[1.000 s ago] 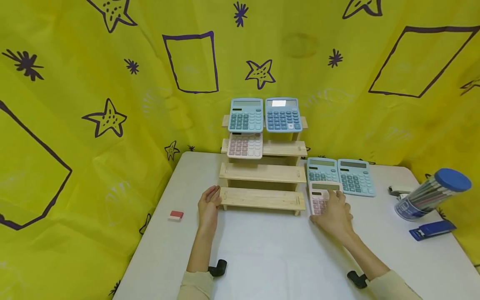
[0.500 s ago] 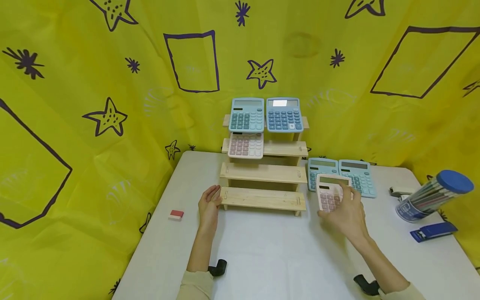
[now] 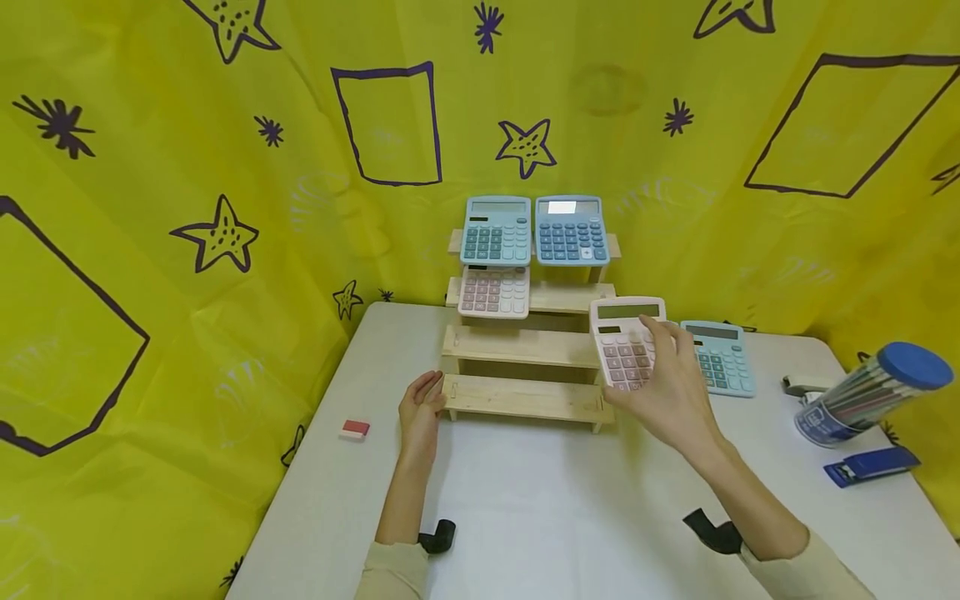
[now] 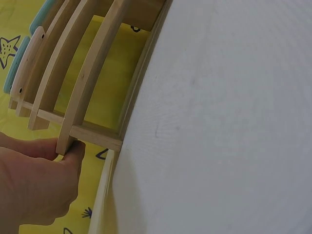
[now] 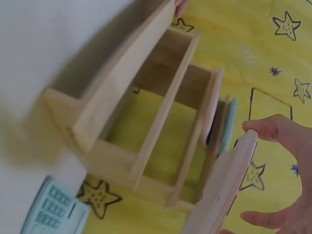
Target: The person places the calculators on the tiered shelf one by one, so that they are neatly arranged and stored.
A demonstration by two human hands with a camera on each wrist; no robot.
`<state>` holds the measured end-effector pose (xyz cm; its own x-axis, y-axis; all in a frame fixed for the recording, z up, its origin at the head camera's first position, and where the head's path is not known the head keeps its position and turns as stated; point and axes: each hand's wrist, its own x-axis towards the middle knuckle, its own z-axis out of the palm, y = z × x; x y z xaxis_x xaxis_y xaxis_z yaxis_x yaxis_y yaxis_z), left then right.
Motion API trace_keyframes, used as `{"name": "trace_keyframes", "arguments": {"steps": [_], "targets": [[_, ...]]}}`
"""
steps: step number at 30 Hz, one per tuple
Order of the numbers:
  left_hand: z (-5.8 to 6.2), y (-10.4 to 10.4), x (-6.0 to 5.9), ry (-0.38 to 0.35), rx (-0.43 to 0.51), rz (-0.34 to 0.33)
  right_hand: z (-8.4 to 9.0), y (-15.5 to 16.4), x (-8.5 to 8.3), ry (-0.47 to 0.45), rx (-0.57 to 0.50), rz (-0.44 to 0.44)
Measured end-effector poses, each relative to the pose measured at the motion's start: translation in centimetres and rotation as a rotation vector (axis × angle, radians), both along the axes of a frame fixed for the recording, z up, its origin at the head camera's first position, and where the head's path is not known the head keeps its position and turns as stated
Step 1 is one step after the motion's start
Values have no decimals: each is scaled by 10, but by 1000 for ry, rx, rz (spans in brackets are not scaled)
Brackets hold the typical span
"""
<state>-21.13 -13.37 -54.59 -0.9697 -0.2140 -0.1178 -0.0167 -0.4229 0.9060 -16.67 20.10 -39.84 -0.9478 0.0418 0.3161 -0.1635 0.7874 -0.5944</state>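
Note:
My right hand (image 3: 671,392) grips a pink calculator (image 3: 628,342) and holds it in the air beside the right end of the stepped wooden rack (image 3: 525,346); in the right wrist view the pink calculator (image 5: 224,187) shows edge-on. My left hand (image 3: 420,408) holds the left end of the rack's lowest step, thumb against the wood (image 4: 66,146). On the rack stand two blue calculators (image 3: 495,231) (image 3: 568,229) on the top step and another pink calculator (image 3: 492,292) below.
A blue calculator (image 3: 716,357) lies on the white table (image 3: 540,500) right of the rack. A tube of pencils (image 3: 862,392), a blue stapler (image 3: 870,465) and a small clip lie at the right edge. A pink eraser (image 3: 354,429) lies at the left. Yellow cloth surrounds the table.
My right hand lifted the pink calculator off the table and carried it up and left toward the rack. The left hand stayed on the rack's lowest step.

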Motion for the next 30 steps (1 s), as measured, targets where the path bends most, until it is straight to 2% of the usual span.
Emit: {"name": "trace_keyframes", "arguments": {"steps": [5,12,23,30], "targets": [[0,1,1,11,3,-10,9,-23,-17,-20,-12,46],[1,1,1,10,-6,-10,8,-50,-46,-51,0,49],[1,1,4,4,-22,-14,-13,-70,-85,58,5,5],[2,-1,3,8,-35,-12,-32,-82,-105,130,66,-39]]}}
